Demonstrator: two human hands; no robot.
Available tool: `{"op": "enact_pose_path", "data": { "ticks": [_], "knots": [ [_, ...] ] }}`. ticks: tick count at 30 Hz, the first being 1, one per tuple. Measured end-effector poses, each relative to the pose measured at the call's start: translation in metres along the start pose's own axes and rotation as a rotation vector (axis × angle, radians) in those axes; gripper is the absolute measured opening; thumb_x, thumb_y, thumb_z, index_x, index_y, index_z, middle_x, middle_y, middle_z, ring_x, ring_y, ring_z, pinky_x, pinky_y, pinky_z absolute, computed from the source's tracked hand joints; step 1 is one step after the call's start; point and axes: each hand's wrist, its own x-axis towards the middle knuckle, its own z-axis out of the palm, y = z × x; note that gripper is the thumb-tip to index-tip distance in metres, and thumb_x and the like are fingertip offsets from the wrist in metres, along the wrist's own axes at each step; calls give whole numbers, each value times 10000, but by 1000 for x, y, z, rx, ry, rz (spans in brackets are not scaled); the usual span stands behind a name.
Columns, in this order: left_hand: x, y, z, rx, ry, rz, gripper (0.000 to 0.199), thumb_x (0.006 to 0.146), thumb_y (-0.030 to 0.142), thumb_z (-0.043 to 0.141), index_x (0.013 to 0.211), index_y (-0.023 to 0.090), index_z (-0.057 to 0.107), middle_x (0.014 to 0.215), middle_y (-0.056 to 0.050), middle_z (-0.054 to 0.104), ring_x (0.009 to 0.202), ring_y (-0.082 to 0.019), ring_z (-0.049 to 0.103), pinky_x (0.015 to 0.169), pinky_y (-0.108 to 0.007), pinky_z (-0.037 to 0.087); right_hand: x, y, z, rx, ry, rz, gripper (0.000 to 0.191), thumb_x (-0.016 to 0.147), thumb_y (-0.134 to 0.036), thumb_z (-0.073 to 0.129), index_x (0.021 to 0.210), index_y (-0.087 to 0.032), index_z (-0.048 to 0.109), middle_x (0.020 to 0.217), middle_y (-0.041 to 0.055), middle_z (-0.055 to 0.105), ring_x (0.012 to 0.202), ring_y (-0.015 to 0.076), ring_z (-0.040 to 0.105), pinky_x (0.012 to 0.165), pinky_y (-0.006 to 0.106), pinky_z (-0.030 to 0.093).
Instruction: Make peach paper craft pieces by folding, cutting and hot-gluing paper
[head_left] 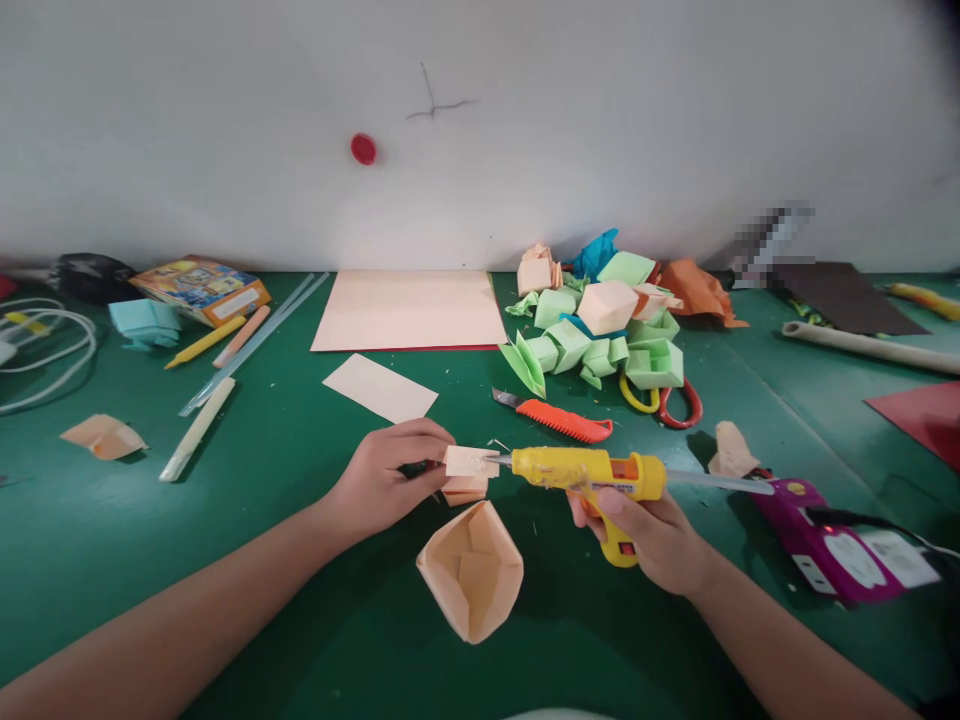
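Note:
My right hand (649, 535) grips a yellow hot glue gun (592, 472) by its handle, with a clear glue stick (716, 481) poking out of its back end. The gun's metal nozzle touches or nearly touches a small folded piece of peach paper (471, 462). That paper is pinched at its left side between the fingers of my left hand (396, 478). Shiny spots that look like glue show on its top face. Just below, an open peach paper box (472, 572) lies on the green table.
A box cutter (562, 418) lies beyond the glue gun. Behind it are scissors (679, 403) and a pile of folded paper shapes (592, 315). A purple power strip (832, 540) sits at right. Peach sheets (411, 310), a paper strip (380, 387) and glue sticks (255, 345) lie further back.

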Motion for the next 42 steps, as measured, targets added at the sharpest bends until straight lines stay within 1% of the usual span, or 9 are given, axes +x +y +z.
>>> {"op": "enact_pose_path", "data": {
  "ticks": [4, 9, 15, 22, 28, 33, 37, 42],
  "knots": [
    [-1, 0, 0, 11, -9, -24, 110, 887, 122, 660, 852, 167, 754, 921, -70, 742, 721, -131, 696, 616, -203, 530, -1, -1, -1, -2, -16, 3, 579, 975, -692, 466, 794, -180, 666, 623, -2, 495, 545, 127, 446, 515, 276, 376],
    [-1, 0, 0, 9, -9, -41, 106, 890, 142, 662, 844, 172, 752, 920, -70, 743, 714, -132, 693, 608, -208, 529, -2, 2, -4, -29, -12, -22, 585, 980, -693, 461, 794, -177, 667, 655, 9, 524, 571, 132, 469, 540, 283, 396],
    [0, 2, 0, -14, 4, -28, 114, 893, 137, 659, 881, 173, 767, 910, -70, 747, 714, -129, 695, 612, -202, 529, -3, 2, -5, -48, -20, -23, 579, 980, -690, 466, 778, -178, 648, 658, 8, 516, 586, 137, 470, 551, 287, 409],
    [0, 1, 0, -1, -6, -40, 109, 898, 157, 661, 868, 171, 765, 914, -75, 749, 716, -127, 696, 613, -200, 530, -2, 0, -5, -45, 5, -37, 566, 971, -684, 497, 740, -184, 629, 631, -3, 495, 557, 127, 451, 516, 271, 393],
    [0, 1, 0, -6, -9, -40, 122, 922, 207, 653, 867, 175, 758, 913, -81, 754, 706, -134, 694, 599, -211, 531, -2, 3, -7, -49, 34, -49, 561, 987, -669, 477, 754, -186, 642, 655, 14, 549, 579, 136, 497, 528, 273, 420],
    [0, 2, 0, 2, -6, -49, 119, 903, 169, 649, 843, 174, 751, 897, -75, 745, 710, -132, 688, 596, -208, 524, -2, 2, -7, -49, 43, -44, 561, 980, -674, 483, 737, -189, 629, 642, 13, 544, 553, 134, 481, 499, 273, 409],
    [1, 3, 0, 2, 1, -67, 106, 899, 181, 659, 855, 176, 755, 902, -71, 750, 716, -129, 686, 611, -207, 537, -2, 0, -7, -57, 40, -49, 563, 974, -677, 490, 712, -193, 609, 623, 9, 522, 549, 135, 468, 487, 268, 400],
    [2, 5, -1, 3, -16, -75, 102, 905, 188, 663, 849, 171, 746, 904, -75, 748, 724, -132, 689, 615, -206, 533, -1, -5, -7, -61, 6, -68, 575, 971, -681, 492, 671, -196, 560, 614, 0, 491, 540, 122, 440, 492, 258, 390]
  ]
}}
